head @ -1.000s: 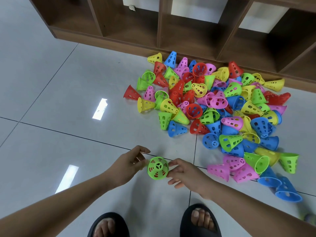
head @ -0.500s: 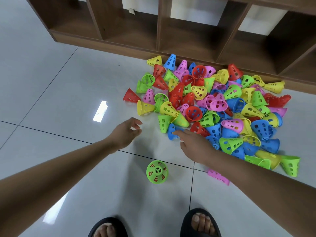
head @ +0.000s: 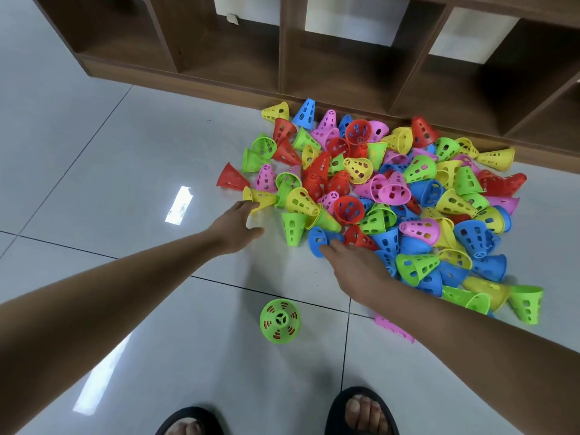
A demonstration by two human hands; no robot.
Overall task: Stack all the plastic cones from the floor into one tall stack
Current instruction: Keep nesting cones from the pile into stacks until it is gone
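Both arms stretch toward the cone pile [head: 392,196], left hand [head: 238,227] open with fingers spread by a yellow cone [head: 262,197] at the pile's left edge, right hand [head: 354,265] open with fingertips on a blue cone [head: 318,241] at its near edge, green cone [head: 280,320] upright on the floor apart from the pile.

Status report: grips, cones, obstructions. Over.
Left grip open at yellow perforated plastic cone. Right grip touching blue perforated plastic cone. Green plastic cone upright alone. Nothing blocking.
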